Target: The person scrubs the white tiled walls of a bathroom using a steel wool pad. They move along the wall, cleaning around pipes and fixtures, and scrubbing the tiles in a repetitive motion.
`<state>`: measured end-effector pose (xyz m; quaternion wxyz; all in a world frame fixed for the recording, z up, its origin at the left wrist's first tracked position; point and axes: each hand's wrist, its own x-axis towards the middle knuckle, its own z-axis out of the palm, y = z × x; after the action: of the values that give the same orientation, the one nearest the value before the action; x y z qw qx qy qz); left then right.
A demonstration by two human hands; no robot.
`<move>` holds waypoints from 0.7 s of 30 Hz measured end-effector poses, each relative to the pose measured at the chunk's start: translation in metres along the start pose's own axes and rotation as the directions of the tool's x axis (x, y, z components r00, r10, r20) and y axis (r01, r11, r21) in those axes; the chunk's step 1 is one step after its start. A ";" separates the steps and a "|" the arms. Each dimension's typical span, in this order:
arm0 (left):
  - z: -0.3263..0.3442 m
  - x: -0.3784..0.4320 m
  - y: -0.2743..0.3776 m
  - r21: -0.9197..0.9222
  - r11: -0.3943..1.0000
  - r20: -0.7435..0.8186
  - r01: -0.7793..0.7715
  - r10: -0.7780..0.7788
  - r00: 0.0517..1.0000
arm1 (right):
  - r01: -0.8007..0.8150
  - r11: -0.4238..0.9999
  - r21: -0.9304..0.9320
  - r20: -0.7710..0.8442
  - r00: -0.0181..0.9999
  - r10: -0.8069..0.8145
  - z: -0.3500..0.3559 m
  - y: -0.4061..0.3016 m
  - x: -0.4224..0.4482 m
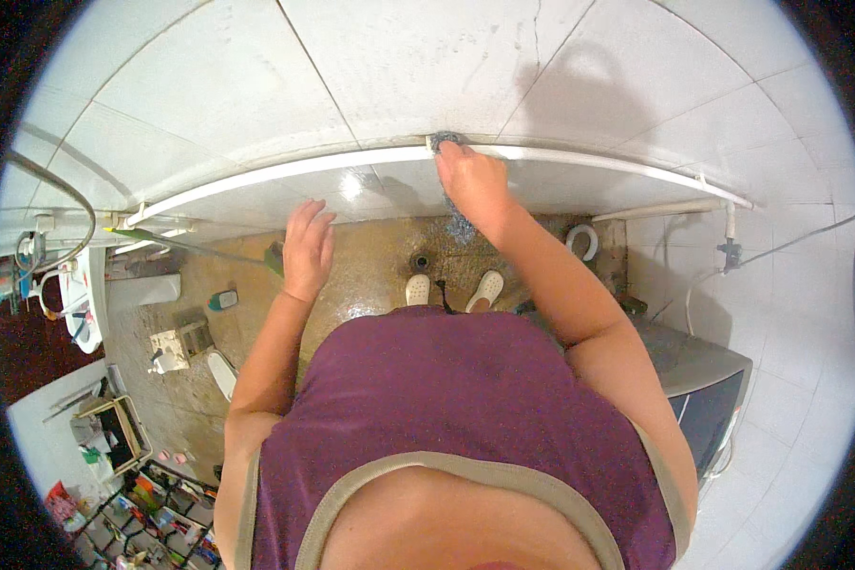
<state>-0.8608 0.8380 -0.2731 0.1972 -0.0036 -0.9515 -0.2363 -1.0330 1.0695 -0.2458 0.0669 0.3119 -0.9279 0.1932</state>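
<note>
My right hand (474, 178) grips a bluish-grey mesh scrubber or cloth (444, 138) at a white pipe (570, 154) that runs along the tiled wall. Part of the same or a similar mesh (460, 226) shows below that hand; its link is hidden behind the fingers and wrist. A small pale bracket sits on the pipe beside the fingertips. My left hand (308, 249) is held in front of the wall at the left, fingers apart, with nothing in it. White tiles (427, 71) with dark joints and marks rise above the pipe.
The wet brown floor holds a round drain (421, 262) near my white clogs (418, 290). A green-ended long handle (185, 246) leans at left, near a white basin (85, 299). A grey-topped washing machine (691, 363) stands right. A shelf rack (149, 520) is at lower left.
</note>
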 end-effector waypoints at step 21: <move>0.008 -0.017 -0.009 0.005 0.993 -0.013 0.116 -0.116 0.993 | 0.109 0.992 -0.067 0.026 0.994 -0.108 0.004 0.006 -0.017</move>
<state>-0.8494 0.8348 -0.2897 0.1893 0.0540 -0.9494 -0.2445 -1.0232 1.0813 -0.2551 0.0775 0.3615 -0.9163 0.1540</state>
